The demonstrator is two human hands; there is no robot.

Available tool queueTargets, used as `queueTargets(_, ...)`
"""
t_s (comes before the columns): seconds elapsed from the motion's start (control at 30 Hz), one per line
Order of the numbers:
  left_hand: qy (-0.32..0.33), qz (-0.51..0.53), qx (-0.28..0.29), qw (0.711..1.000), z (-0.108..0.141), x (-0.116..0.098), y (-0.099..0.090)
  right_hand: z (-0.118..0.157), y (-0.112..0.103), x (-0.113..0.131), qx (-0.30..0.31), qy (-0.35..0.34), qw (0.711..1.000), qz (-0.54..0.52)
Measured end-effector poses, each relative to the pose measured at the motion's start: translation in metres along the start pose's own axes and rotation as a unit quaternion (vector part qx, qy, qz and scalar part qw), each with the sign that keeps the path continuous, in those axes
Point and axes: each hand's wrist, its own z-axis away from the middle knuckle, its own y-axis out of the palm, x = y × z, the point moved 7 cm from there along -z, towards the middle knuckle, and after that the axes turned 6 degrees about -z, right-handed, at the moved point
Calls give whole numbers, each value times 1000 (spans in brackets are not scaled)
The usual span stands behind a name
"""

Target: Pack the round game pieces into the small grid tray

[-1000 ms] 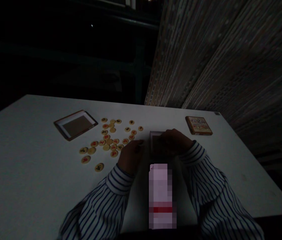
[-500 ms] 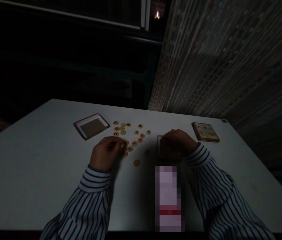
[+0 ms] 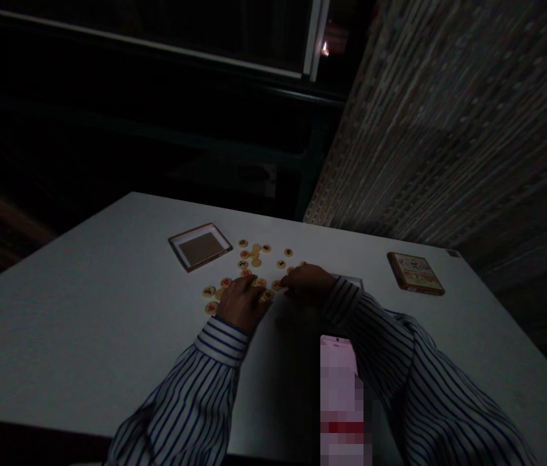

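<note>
Round wooden xiangqi pieces (image 3: 256,263) with red or black characters lie scattered mid-table; some are blank side up. My left hand (image 3: 241,305) rests low over the near pieces, its fingers apart, with a black-marked piece (image 3: 267,295) close to its thumb. Across from it, my right hand (image 3: 308,283) has its fingertips pinched at the edge of a red-marked piece (image 3: 276,285). Part of a pale-rimmed box (image 3: 353,282) shows behind my right wrist; its inside is mostly hidden. Several more pieces (image 3: 209,291) lie left of my left hand.
An open shallow box half (image 3: 219,237) lies at the back left of the white table (image 3: 108,323). At the right is a decorated box (image 3: 416,273). A lit phone (image 3: 338,353) lies near the front edge, partly under my right sleeve. A string curtain (image 3: 399,129) hangs beyond.
My right hand has moved left from the pale-rimmed box to the pieces. My left hand has opened from a pinch, and more pieces show to its left. The view has shifted.
</note>
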Motion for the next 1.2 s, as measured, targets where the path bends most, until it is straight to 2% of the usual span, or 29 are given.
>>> queueTargets(0.23,10,8,-20,1000,4,5,8,-23,11,15,16,-38,999,5)
queueTargets(0.37,11,20,-27,999,6,8,10,-27,10,20,22,-33,999,1)
queueTargets(0.5,-6,40,-53,998,7,10,7,-30,10,24,39,-29,999,-5)
queueTargets(0.67,-25,73,-58,995,6,12,1,-30,9,24,23,-35,999,0)
queueTargets(0.8,-76,116,-66,988,4,16,-9,-26,7,22,-6,-31,1000,3)
queueTargets(1.0,-170,219,-67,958,5,17,-19,-11,-8,21,-68,-23,997,-12)
queueTargets(1.07,-194,272,-60,941,5,16,-18,-5,-15,22,-92,-21,995,-21)
queueTargets(1.2,-217,397,-8,892,1,8,-14,6,-25,23,-127,-15,991,-33)
